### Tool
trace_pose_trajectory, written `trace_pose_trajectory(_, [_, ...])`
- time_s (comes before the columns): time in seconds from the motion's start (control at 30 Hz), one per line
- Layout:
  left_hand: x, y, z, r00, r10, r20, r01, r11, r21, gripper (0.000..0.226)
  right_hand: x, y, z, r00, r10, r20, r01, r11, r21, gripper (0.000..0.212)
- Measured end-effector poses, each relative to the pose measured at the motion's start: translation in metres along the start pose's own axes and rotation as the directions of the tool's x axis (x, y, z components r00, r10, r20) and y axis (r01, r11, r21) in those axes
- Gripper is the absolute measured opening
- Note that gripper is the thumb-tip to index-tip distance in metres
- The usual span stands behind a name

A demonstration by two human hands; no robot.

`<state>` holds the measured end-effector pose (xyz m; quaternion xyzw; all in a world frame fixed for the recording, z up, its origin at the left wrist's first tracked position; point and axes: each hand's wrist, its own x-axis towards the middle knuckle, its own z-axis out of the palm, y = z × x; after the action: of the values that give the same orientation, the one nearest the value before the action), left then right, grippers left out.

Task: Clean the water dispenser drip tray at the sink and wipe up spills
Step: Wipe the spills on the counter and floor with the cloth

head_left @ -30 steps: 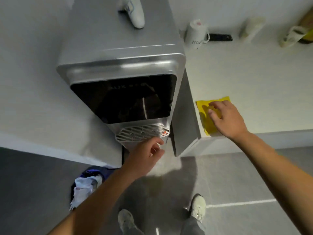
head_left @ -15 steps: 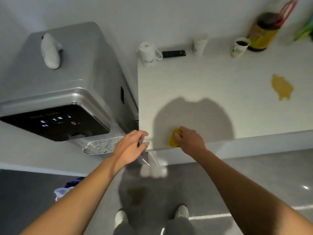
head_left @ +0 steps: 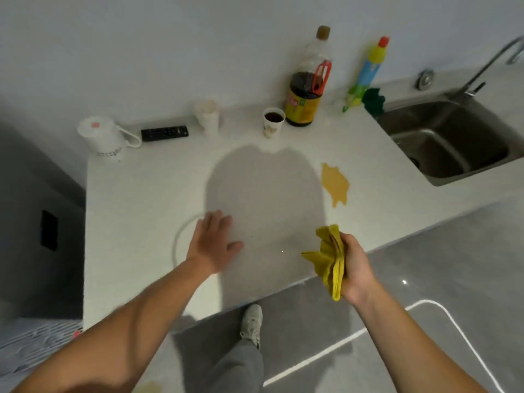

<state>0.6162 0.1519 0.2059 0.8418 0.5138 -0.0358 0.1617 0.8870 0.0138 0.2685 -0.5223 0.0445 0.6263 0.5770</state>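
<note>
My right hand [head_left: 354,268] grips a crumpled yellow cloth [head_left: 330,259], held just above the front edge of the white counter [head_left: 141,194]. My left hand [head_left: 212,242] hovers flat over the counter with its fingers spread and nothing in it. A brownish spill [head_left: 336,184] lies on the counter, up and to the right of the cloth. The steel sink [head_left: 450,140] with its tap [head_left: 493,61] is at the far right. At the bottom left I see the slotted grille of the water dispenser [head_left: 37,341]; the rest of it is out of frame.
Along the wall stand a white mug [head_left: 103,137], a black remote [head_left: 164,133], a paper cup [head_left: 208,116], a cup of dark liquid [head_left: 273,120], a dark sauce bottle [head_left: 307,86] and a spray bottle [head_left: 365,72]. A green scrubber [head_left: 373,100] lies by the sink. Another spill [head_left: 149,387] marks the grey floor.
My view swung right from the dispenser to the counter. My right hand lifted the yellow cloth off the counter and bunched it. My left hand left the dispenser front and moved over the counter.
</note>
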Motion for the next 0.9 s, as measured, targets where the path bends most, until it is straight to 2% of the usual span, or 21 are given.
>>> trace_pose_trajectory(0.07, [0.038, 0.024, -0.001, 0.998, 0.043, -0.048, -0.045, 0.998, -0.046, 0.084, 0.018, -0.032, -0.011, 0.998, -0.027, -0.051, 0.026, 1.0, -0.012, 0.029])
trace_pose_trajectory(0.13, [0.075, 0.045, 0.001, 0.989, 0.123, -0.087, -0.132, 0.986, -0.1, 0.081, 0.034, -0.063, -0.02, 0.989, -0.051, -0.136, 0.038, 0.995, -0.094, 0.026])
trace_pose_trajectory(0.23, [0.131, 0.077, 0.004, 0.977, 0.199, -0.076, -0.206, 0.974, -0.097, 0.078, 0.058, -0.11, -0.026, 0.964, -0.14, -0.226, 0.077, 0.961, -0.267, 0.03])
trace_pose_trajectory(0.33, [0.182, 0.104, 0.007, 0.977, 0.21, -0.032, -0.212, 0.976, -0.053, 0.077, 0.081, -0.155, -0.029, 0.922, -0.259, -0.288, 0.118, 0.896, -0.428, 0.035])
trace_pose_trajectory(0.47, [0.221, 0.127, 0.012, 0.984, 0.17, -0.051, -0.172, 0.984, -0.038, 0.074, 0.115, -0.2, -0.04, 0.841, -0.465, -0.278, 0.177, 0.721, -0.67, 0.034])
trace_pose_trajectory(0.53, [0.224, 0.131, 0.018, 0.98, 0.164, -0.116, -0.168, 0.986, -0.02, 0.075, 0.135, -0.216, -0.05, 0.828, -0.519, -0.213, 0.199, 0.627, -0.753, 0.039])
trace_pose_trajectory(0.63, [0.224, 0.132, 0.029, 0.976, 0.166, -0.141, -0.16, 0.986, 0.051, 0.075, 0.164, -0.238, -0.059, 0.825, -0.554, -0.108, 0.218, 0.489, -0.845, 0.042])
trace_pose_trajectory(0.7, [0.225, 0.133, 0.031, 0.974, 0.15, -0.167, -0.144, 0.988, 0.05, 0.075, 0.182, -0.252, -0.063, 0.813, -0.582, 0.013, 0.237, 0.311, -0.92, 0.039])
trace_pose_trajectory(0.73, [0.225, 0.134, 0.032, 0.972, 0.149, -0.179, -0.142, 0.988, 0.056, 0.075, 0.19, -0.258, -0.065, 0.798, -0.595, 0.095, 0.251, 0.186, -0.95, 0.037])
trace_pose_trajectory(0.8, [0.227, 0.135, 0.032, 0.97, 0.155, -0.189, -0.144, 0.987, 0.072, 0.076, 0.201, -0.267, -0.071, 0.743, -0.583, 0.33, 0.269, -0.192, -0.944, 0.035])
trace_pose_trajectory(0.83, [0.227, 0.134, 0.033, 0.97, 0.156, -0.187, -0.143, 0.987, 0.078, 0.077, 0.207, -0.268, -0.076, 0.716, -0.539, 0.443, 0.264, -0.378, -0.887, 0.033])
trace_pose_trajectory(0.87, [0.227, 0.133, 0.034, 0.97, 0.154, -0.189, -0.141, 0.987, 0.081, 0.078, 0.212, -0.267, -0.082, 0.701, -0.482, 0.526, 0.26, -0.514, -0.818, 0.032])
trace_pose_trajectory(0.9, [0.228, 0.132, 0.034, 0.97, 0.151, -0.192, -0.137, 0.987, 0.082, 0.078, 0.217, -0.264, -0.087, 0.698, -0.429, 0.573, 0.258, -0.596, -0.76, 0.03])
